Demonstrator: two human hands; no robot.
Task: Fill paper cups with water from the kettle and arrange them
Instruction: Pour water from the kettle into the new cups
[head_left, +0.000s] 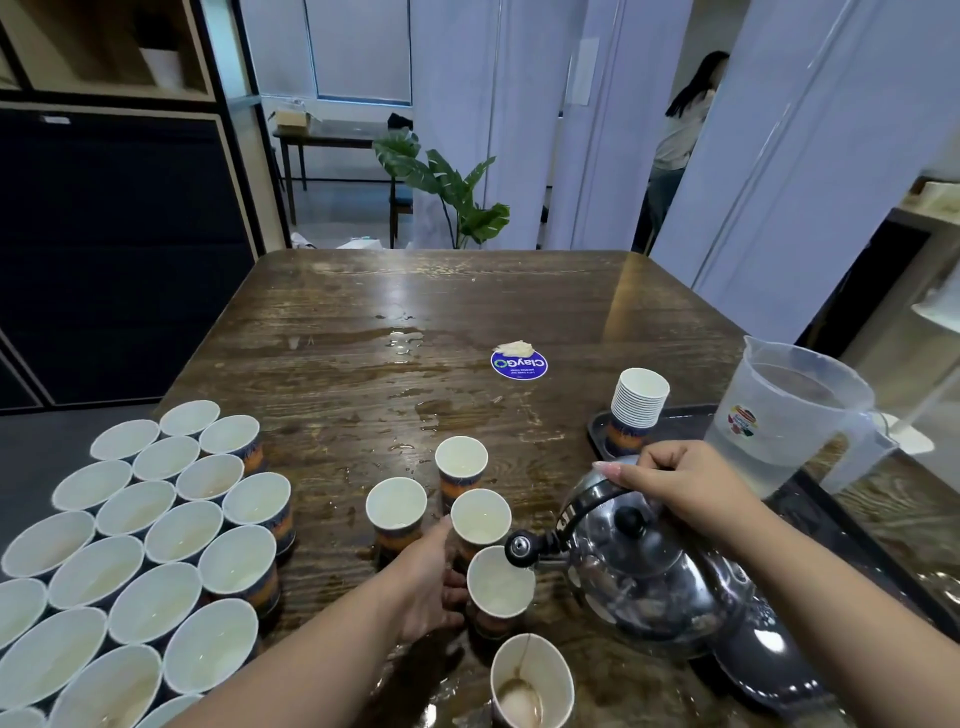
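On the table (363, 322) we see a tight cluster of cups (150, 540) at the near left. To its right stand 5 loose cups (480, 517) in the middle, the nearest one at the front edge. Our left hand (434, 587) sits among them, against the cup (500, 587) under the kettle's spout. The kettle (644, 566) stands tilted just right of that cup, our right hand (680, 488) on its handle. Behind the kettle a tray (685, 421) carries a stack of cups (638, 410), with a jug (789, 415) to the right. A sticker (518, 365) lies further back, mid-table.
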